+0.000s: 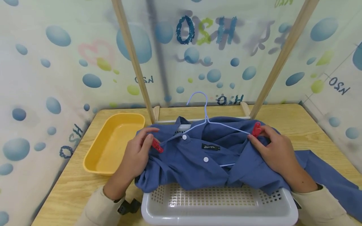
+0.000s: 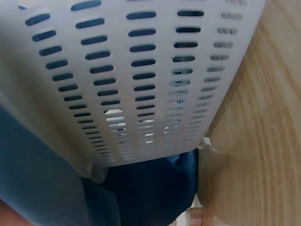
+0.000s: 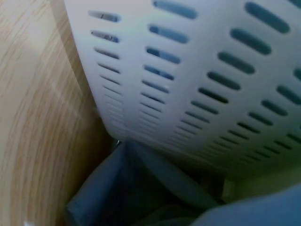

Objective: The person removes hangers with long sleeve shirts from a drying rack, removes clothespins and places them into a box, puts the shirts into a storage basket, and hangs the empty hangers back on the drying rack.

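i have the blue shirt (image 1: 192, 160) on the hanger (image 1: 207, 120); hanging up likely remains. my right hand (image 1: 280, 152) has fingers pinching 1 red clip (image 1: 256, 129); my left hand's (image 1: 138, 153) grip, i can't tell.

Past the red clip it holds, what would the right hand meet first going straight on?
Probably the hanger, which runs close up to the right hand; depth there is unclear.

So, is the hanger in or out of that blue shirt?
Partly in: the hanger has its hook clear of the shirt, while its lower bar shows through the open front.
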{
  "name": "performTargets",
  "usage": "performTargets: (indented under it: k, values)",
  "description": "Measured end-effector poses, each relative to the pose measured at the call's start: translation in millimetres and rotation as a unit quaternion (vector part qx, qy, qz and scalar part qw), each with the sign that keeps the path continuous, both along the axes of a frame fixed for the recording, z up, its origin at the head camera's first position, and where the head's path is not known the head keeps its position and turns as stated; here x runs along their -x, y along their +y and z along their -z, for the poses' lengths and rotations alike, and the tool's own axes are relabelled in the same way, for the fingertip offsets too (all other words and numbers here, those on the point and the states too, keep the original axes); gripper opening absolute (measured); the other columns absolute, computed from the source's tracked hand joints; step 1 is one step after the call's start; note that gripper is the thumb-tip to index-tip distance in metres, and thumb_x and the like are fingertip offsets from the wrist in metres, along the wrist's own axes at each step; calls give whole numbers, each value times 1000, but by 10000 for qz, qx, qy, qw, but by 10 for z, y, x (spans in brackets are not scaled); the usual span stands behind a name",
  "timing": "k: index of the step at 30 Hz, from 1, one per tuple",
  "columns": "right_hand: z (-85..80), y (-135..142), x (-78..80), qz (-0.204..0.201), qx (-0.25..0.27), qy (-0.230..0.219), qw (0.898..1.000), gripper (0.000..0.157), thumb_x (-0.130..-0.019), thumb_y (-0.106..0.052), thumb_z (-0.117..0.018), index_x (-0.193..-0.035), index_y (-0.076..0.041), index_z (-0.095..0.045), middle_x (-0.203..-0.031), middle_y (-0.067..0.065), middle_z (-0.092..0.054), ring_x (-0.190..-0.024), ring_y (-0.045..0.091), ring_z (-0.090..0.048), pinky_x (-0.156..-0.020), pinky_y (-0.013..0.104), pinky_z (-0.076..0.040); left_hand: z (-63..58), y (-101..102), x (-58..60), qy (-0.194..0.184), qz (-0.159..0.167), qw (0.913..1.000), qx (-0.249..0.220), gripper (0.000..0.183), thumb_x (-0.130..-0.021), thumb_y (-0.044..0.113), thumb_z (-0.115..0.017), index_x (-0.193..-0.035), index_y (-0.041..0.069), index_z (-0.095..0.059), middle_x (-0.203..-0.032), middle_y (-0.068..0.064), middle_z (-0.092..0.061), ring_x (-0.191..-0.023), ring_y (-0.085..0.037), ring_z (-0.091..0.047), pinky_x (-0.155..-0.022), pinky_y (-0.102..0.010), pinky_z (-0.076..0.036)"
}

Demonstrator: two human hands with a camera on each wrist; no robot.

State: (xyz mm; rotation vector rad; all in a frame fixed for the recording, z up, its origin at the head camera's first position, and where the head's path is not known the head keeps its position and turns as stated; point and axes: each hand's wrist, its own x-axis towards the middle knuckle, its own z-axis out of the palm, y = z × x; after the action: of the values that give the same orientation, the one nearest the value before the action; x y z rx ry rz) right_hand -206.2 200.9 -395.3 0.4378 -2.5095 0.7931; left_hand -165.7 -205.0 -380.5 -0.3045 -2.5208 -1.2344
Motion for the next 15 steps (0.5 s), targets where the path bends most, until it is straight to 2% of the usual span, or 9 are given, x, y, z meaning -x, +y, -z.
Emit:
performTargets:
  k: [3, 9, 15]
  values:
    - [-8, 4, -1, 10, 3, 11, 10000, 22, -88, -22, -77, -96, -6, -65, -82, 13, -72, -64, 19, -58, -56, 28, -39, -40, -3, -5, -71, -254, 9994, 208, 30, -108, 24, -42, -120, 14, -67, -75, -2, -65, -74, -17, -60, -70, -31, -47]
    - [-7, 15, -8, -22, 26, 20, 10000, 22, -88, -23, -77, -97, -5, -65, -82, 13, -73, -65, 21, -61, -56, 28, -41, -96, -12, -28, -324, -528, 9953, 739, 36, -108, 35, -41, -109, 15, -71, -91, -4, -72, -83, -21, -64, -77, -40, -51]
    - [2, 14, -20, 0, 15, -42, 10000, 23, -89, -23, -76, -97, -5, -65, -81, 12, -72, -64, 20, -60, -56, 28, -40, -109, -30, -39, -321, -603, 9923, 1036, 33, -107, 35, -43, -95, 14, -64, -72, -1, -57, -69, -16, -55, -65, -33, -45]
